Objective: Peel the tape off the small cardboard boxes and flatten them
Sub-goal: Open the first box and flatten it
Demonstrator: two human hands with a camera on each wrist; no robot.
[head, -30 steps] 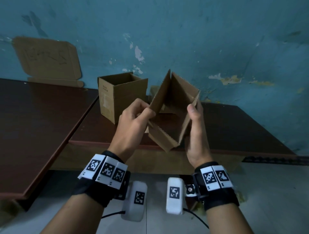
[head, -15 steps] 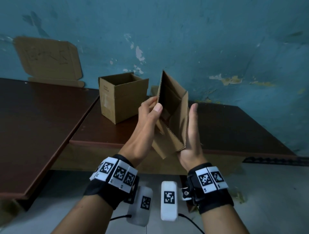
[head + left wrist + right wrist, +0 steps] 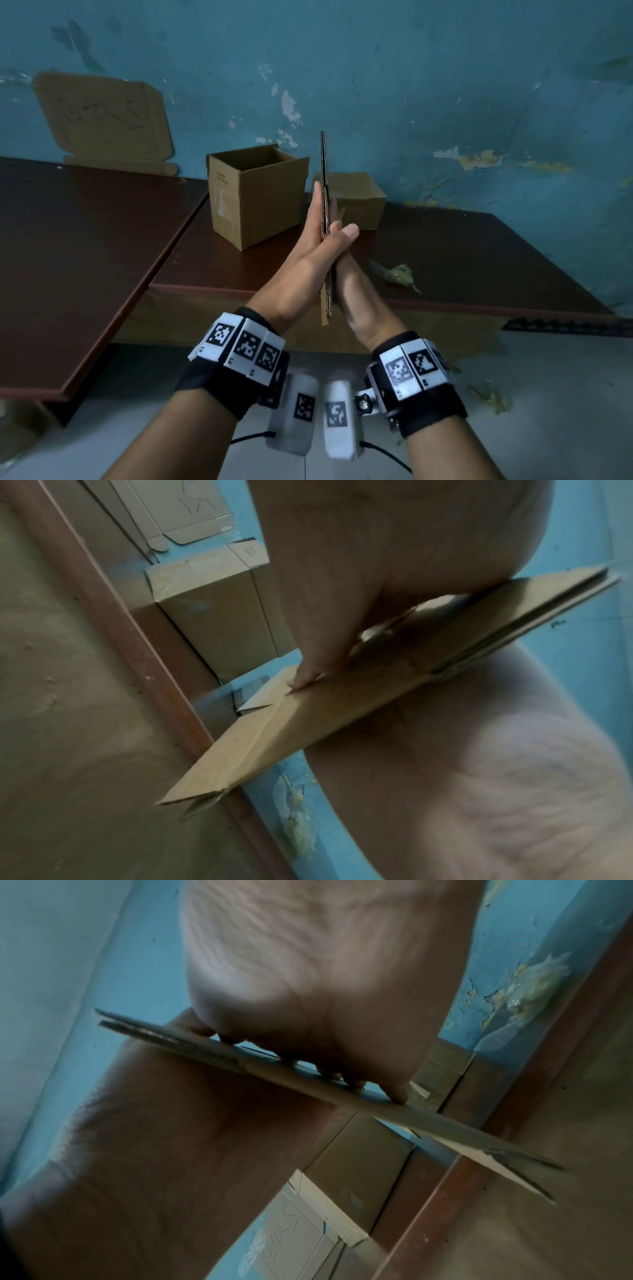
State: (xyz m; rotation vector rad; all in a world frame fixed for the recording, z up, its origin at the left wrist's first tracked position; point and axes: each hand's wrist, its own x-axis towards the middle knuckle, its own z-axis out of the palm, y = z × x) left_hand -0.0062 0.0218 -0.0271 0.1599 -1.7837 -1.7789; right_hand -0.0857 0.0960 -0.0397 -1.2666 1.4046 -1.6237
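While both palms press together, much of the flattened box stays covered.

Head view, hidden: flattened box (image 3: 324,178) is seen edge-on, upright, only its thin corrugated edge showing above and below the hands; its faces cannot be seen.
Head view, grip: left hand (image 3: 301,260) and right hand (image 3: 352,287) lie flat against opposite sides of it, fingers straight, held in the air in front of the surface (image 3: 462,253).
Head view, containers: open box (image 3: 257,195) stands upright on the surface, top flaps up; its inside is dark and no contents can be made out. Second box (image 3: 359,198) sits behind the hands by the wall, partly blocked by them.
Head view, rest: flat cardboard sheet (image 3: 102,116) leans on the blue wall (image 3: 445,85); a crumpled wad (image 3: 397,274), blurred, lies on the surface to the right.

Left wrist view, hidden: flattened box (image 3: 308,723) runs diagonally; the left hand (image 3: 342,574) covers its upper part, one fingertip (image 3: 304,680) pressing its face. Picture is blurred.
Left wrist view, containers: open box (image 3: 212,626) stands behind, interior out of sight.

Right wrist view, hidden: flattened box (image 3: 394,1115) shows as a thin edge; the right hand (image 3: 308,988) presses it with straight fingers (image 3: 397,1093), their tips partly cut off by the board. Far flaps gape slightly.
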